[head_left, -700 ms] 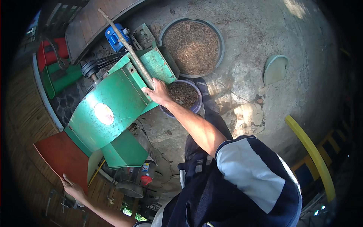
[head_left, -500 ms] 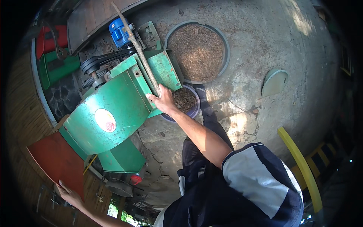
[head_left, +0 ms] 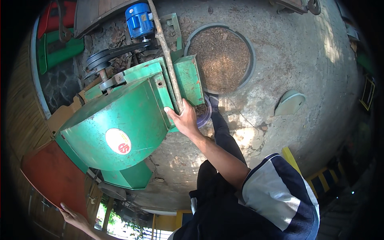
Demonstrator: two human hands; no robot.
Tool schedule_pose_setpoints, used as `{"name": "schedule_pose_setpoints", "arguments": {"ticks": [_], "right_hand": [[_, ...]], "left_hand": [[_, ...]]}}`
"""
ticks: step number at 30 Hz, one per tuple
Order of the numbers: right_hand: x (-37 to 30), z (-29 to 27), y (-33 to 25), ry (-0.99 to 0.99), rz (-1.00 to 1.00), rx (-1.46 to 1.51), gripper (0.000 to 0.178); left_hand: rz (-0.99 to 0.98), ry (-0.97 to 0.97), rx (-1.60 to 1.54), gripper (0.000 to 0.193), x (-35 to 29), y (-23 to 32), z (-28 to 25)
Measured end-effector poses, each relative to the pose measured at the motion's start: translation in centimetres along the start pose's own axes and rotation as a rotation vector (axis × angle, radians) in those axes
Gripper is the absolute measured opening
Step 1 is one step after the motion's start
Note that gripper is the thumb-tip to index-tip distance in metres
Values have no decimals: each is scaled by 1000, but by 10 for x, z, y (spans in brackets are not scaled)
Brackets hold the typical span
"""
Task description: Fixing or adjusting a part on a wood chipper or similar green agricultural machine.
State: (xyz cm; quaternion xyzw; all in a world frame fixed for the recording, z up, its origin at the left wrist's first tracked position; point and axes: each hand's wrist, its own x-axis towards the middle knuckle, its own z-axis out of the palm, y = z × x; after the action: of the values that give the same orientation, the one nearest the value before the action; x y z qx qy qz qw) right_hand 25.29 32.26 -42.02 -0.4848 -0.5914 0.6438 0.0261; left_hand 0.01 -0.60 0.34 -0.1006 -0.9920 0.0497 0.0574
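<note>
A green drum-shaped machine with a round sticker stands at left in the head view. My right hand is at its right edge, closed round the lower end of a long wooden stick; the thumb lies toward the green housing. The stick slants up past the machine's side to the top of the view. At lower left my left hand grips the edge of the machine's red-brown chute; some of its fingers are hard to see.
A blue motor with black belts and a pulley sits behind the drum. Beyond the green outlet stand a large round tub of brown chips and a partly hidden purple-rimmed basin. A yellow bar is at right.
The view has shifted, so the machine and motor appear larger. My right hand stays on the stick's lower end and my left hand stays at the chute's edge.
</note>
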Motion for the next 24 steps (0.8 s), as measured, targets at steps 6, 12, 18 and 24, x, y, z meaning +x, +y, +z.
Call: {"name": "schedule_pose_setpoints", "arguments": {"ticks": [6, 12, 18, 24], "right_hand": [[6, 2, -7, -19, 116, 31, 70], [11, 2, -4, -16, 86, 146, 60], [9, -2, -6, -83, 74, 159, 48], [11, -2, -11, -115, 67, 198, 45]], "left_hand": [[-87, -20, -157, 56, 4, -13, 0], [-51, -2, -79, 57, 2, -15, 1], [-8, 36, -17, 53, -1, -10, 1], [-40, 63, 15, 54, -5, -6, 0]]}}
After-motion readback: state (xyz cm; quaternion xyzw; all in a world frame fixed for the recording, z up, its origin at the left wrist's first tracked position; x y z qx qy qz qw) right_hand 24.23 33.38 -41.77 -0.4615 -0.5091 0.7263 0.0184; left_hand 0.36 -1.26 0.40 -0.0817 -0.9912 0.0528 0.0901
